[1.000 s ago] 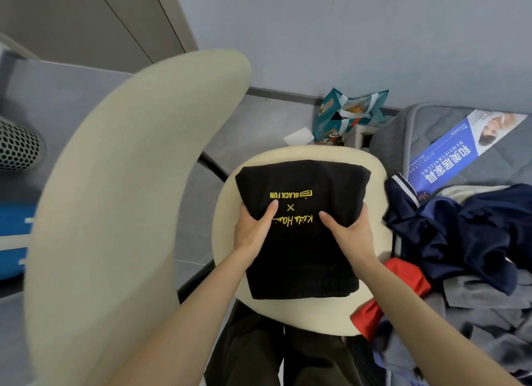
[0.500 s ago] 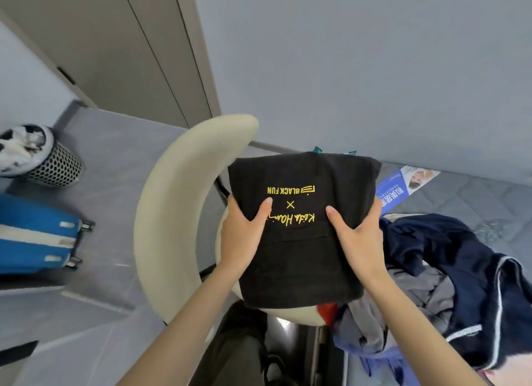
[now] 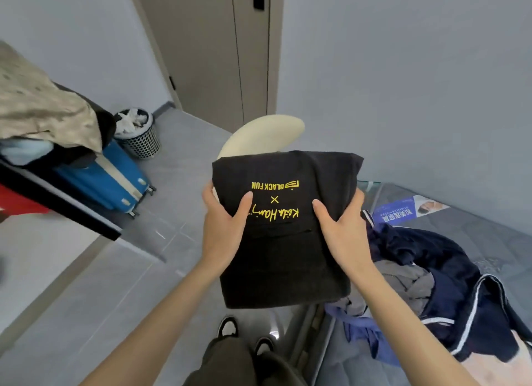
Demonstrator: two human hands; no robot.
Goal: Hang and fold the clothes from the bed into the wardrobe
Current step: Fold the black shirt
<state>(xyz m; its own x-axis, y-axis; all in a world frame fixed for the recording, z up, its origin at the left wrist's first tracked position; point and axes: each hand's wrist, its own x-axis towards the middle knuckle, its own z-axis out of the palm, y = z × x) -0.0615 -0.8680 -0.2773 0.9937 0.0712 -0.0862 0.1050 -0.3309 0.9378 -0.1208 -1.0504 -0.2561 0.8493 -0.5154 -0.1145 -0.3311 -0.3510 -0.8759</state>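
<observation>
A folded black garment [image 3: 283, 256] with yellow lettering is held up in the air in front of me. My left hand [image 3: 223, 223] grips its left edge, thumb on top and fingers underneath. My right hand [image 3: 344, 228] grips its right edge the same way. On the bed [image 3: 489, 230] at the right lies a heap of clothes: a navy jacket with white trim [image 3: 449, 273], a grey piece [image 3: 403, 282] and a blue-violet piece [image 3: 362, 322].
A cream chair back [image 3: 267, 135] shows just behind the garment. At the left are a dark shelf edge [image 3: 57, 201] with clothes on it, a blue suitcase [image 3: 106, 181] and a mesh bin [image 3: 138, 135]. A closed door [image 3: 218, 54] is ahead. A blue leaflet [image 3: 403, 213] lies on the bed.
Both hands have lifted the folded black garment off the chair seat. The view has risen and turned left, bringing the door, shelf and suitcase into sight.
</observation>
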